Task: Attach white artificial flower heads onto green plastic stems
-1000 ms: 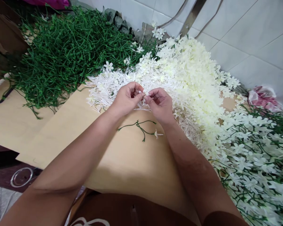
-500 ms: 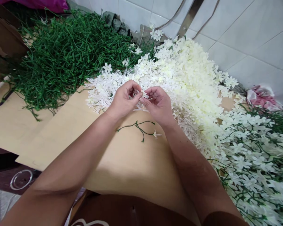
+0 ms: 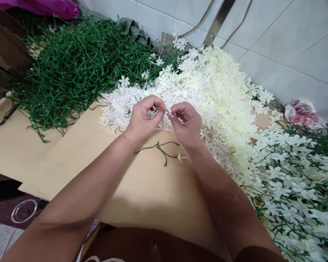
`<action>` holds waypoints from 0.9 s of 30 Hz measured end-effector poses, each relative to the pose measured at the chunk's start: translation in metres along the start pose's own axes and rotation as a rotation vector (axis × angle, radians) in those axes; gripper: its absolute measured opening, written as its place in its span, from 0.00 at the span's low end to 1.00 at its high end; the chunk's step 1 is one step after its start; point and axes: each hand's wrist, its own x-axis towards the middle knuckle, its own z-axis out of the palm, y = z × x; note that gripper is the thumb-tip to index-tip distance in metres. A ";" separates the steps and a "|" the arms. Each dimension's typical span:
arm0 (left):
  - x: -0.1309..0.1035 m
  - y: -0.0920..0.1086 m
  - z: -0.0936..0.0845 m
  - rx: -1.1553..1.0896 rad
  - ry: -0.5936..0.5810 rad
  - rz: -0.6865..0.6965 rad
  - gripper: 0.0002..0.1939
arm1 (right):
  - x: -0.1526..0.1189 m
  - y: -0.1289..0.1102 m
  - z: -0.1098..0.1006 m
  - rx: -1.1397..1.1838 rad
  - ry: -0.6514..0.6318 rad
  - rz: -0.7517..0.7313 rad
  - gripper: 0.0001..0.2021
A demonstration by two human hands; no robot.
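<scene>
My left hand (image 3: 147,117) and my right hand (image 3: 186,123) meet fingertip to fingertip over the near edge of the white flower pile (image 3: 221,83). Both are closed in a pinch around a small white flower piece (image 3: 168,112), whose details are partly hidden by the fingers. Below them, green stems (image 3: 164,150) lie crossed on the tan board (image 3: 142,182), one with a small white flower (image 3: 180,157) at its end. Loose white stamens (image 3: 110,109) lie just left of my left hand.
A heap of green stems (image 3: 82,69) covers the back left. Flowers on green stems (image 3: 292,189) are piled at the right. A pink and white bundle (image 3: 303,113) lies by the tiled wall (image 3: 278,40). Brown cardboard (image 3: 8,43) stands at the far left.
My fingertips have drawn slightly apart, with the white piece showing between them. The view has shifted a little; the stems on the board lie as before.
</scene>
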 end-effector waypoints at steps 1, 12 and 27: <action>0.000 0.001 0.000 0.002 0.012 0.020 0.04 | 0.001 -0.002 -0.001 -0.035 0.008 -0.067 0.04; -0.003 -0.003 0.001 0.038 0.034 0.103 0.09 | -0.002 -0.002 0.003 -0.132 0.055 -0.123 0.03; -0.002 -0.004 0.009 -0.103 -0.109 -0.166 0.11 | -0.006 0.002 -0.005 -0.019 -0.013 0.157 0.10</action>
